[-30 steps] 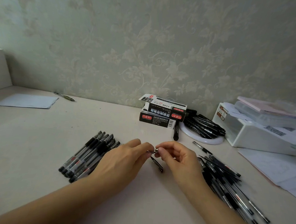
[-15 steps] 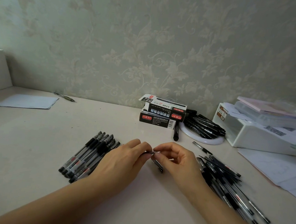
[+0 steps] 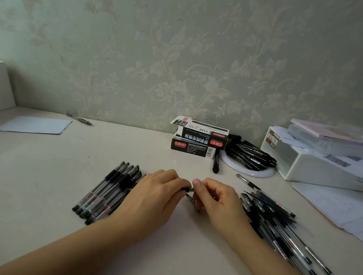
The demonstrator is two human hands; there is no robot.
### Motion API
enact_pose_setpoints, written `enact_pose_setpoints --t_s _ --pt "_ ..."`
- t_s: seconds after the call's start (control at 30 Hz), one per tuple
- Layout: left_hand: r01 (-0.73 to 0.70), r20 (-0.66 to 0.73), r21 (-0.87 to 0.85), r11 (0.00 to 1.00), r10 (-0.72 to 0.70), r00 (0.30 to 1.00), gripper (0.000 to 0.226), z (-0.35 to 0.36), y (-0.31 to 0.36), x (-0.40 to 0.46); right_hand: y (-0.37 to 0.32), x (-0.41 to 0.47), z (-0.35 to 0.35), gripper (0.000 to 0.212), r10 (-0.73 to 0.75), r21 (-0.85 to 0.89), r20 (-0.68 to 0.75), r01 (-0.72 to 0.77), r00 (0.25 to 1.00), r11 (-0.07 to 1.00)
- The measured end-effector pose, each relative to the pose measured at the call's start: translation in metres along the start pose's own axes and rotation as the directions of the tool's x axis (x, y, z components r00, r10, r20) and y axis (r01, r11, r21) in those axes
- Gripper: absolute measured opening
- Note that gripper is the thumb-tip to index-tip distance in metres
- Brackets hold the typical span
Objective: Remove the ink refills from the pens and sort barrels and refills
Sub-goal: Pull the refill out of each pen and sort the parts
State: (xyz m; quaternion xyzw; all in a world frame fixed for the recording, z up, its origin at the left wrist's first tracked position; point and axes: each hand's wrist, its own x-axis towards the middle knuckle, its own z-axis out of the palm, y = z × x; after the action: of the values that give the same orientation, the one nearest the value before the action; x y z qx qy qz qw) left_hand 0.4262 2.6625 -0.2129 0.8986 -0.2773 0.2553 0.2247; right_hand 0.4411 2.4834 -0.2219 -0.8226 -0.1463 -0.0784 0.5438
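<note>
1. Head view: a person sits at a pale desk (image 3: 45, 170) against a wall with leaf-patterned paper, both bare forearms reaching in from the bottom edge.
2. The left hand (image 3: 157, 191) curls its fingers around a black pen (image 3: 187, 189), of which only a short tip end shows between the two hands.
3. The right hand (image 3: 213, 195) pinches that tip end with thumb and forefinger, the other fingers curled under. A small dark part (image 3: 193, 201) sits below the right fingers; whether it is held or lying on the desk cannot be told.
4. A neat row of pens (image 3: 108, 188) lies just left of the left hand. A looser heap of pens and thin refills (image 3: 277, 221) lies just right of the right hand.
5. Further back stand two stacked pen boxes (image 3: 197, 140), a white ring-shaped dish (image 3: 259, 175) holding black markers, and a white storage box (image 3: 316, 166). A sheet of paper (image 3: 35, 125) lies far left.
6. Judged risk: the tip piece is tiny and the pinch is shallow, so it could slip free and roll away into either pile.
7. Judged risk: the heap on the right is untidy and close to the wrist, so a careless sweep could mix barrels and refills.
</note>
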Motion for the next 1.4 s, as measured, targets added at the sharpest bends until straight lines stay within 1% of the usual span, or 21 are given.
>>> enact_pose_setpoints --t_s 0.07,0.1,0.13,0.27,0.33,0.47,0.53,0.57,0.67,0.7,0.73,0.83,0.9,0.97,1.07,1.1,1.27,1.33,1.4 --pt "0.002 0.002 0.010 1.000 -0.002 1.000 0.020 -0.0005 0.0003 -0.0004 0.0001 0.0007 0.0005 0.044 0.013 -0.008 -0.023 -0.013 1.000 1.000" --pt "0.003 -0.001 0.010 1.000 -0.003 1.000 0.019 -0.0005 0.0005 -0.0006 -0.0002 0.0009 0.0006 0.042 0.017 0.004 -0.035 -0.017 0.999 1.000" --pt "0.007 -0.007 0.009 1.000 -0.007 1.000 0.018 -0.0007 0.0005 -0.0007 -0.0005 0.0012 0.0006 0.038 0.018 0.021 -0.037 -0.017 0.999 1.000" --pt "0.024 -0.013 0.009 1.000 -0.024 1.000 0.016 -0.0009 0.0002 -0.0005 0.0009 0.0026 -0.0004 0.008 -0.012 0.041 0.014 0.011 1.000 0.999" --pt "0.021 -0.010 -0.003 1.000 -0.021 1.000 0.016 -0.0012 0.0004 -0.0002 0.0022 0.0028 -0.0007 0.012 -0.021 0.022 0.023 0.020 1.000 1.000" --pt "0.000 -0.006 -0.005 1.000 0.000 1.000 0.015 -0.0012 0.0021 0.0000 0.0038 0.0027 0.0007 0.041 0.012 -0.025 0.012 -0.012 1.000 1.000" --pt "0.008 -0.015 -0.003 1.000 -0.008 1.000 0.014 -0.0015 0.0015 -0.0005 0.0026 0.0031 0.0008 0.047 0.014 -0.015 -0.012 -0.014 1.000 1.000" --pt "0.015 -0.021 -0.002 1.000 -0.015 1.000 0.014 -0.0017 0.0008 -0.0006 0.0017 0.0031 0.0003 0.043 0.011 0.006 -0.016 -0.010 1.000 1.000" --pt "0.026 -0.022 -0.007 1.000 -0.026 0.999 0.014 -0.0019 -0.0010 -0.0004 0.0011 0.0033 -0.0016 0.015 -0.004 0.033 0.025 0.003 1.000 0.999" --pt "0.024 -0.020 -0.009 1.000 -0.024 1.000 0.014 -0.0018 -0.0011 -0.0003 0.0016 0.0032 -0.0018 0.012 -0.010 0.025 0.040 0.009 0.999 1.000" --pt "0.020 -0.019 -0.011 1.000 -0.021 1.000 0.014 -0.0016 -0.0009 -0.0004 0.0023 0.0030 -0.0016 0.014 -0.015 0.016 0.048 0.015 0.999 1.000" --pt "0.009 -0.016 -0.010 1.000 -0.009 1.000 0.013 -0.0009 0.0006 -0.0006 0.0029 0.0022 -0.0010 0.032 0.002 -0.004 0.045 -0.001 0.999 1.000" --pt "0.013 -0.018 -0.008 1.000 -0.013 1.000 0.013 -0.0009 0.0007 -0.0010 0.0024 0.0021 -0.0007 0.040 0.001 -0.004 0.031 -0.001 1.000 1.000" --pt "0.020 -0.022 -0.014 1.000 -0.020 1.000 0.014 -0.0011 -0.0003 -0.0013 0.0008 0.0018 -0.0005 0.038 -0.009 0.015 0.022 0.009 1.000 1.000" --pt "0.025 -0.022 -0.023 0.999 -0.026 0.999 0.017 -0.0012 -0.0009 -0.0010 0.0001 0.0019 -0.0011 0.017 -0.029 0.035 0.055 0.027 0.998 0.999" --pt "0.023 -0.020 -0.025 0.999 -0.024 1.000 0.017 -0.0012 -0.0007 -0.0008 0.0005 0.0018 -0.0014 0.015 -0.036 0.027 0.068 0.034 0.997 0.999" --pt "0.010 -0.009 -0.023 1.000 -0.010 1.000 0.015 -0.0017 0.0008 -0.0009 0.0031 0.0017 -0.0005 0.039 -0.020 0.009 0.071 0.020 0.997 1.000" --pt "0.017 -0.011 -0.023 1.000 -0.017 1.000 0.015 -0.0022 0.0006 -0.0011 0.0022 0.0016 0.0001 0.039 -0.029 0.019 0.049 0.028 0.998 0.999" --pt "0.029 -0.017 -0.032 0.999 -0.029 0.999 0.015 -0.0021 -0.0003 -0.0011 0.0011 0.0015 -0.0001 0.030 -0.039 0.038 0.046 0.037 0.998 0.999"
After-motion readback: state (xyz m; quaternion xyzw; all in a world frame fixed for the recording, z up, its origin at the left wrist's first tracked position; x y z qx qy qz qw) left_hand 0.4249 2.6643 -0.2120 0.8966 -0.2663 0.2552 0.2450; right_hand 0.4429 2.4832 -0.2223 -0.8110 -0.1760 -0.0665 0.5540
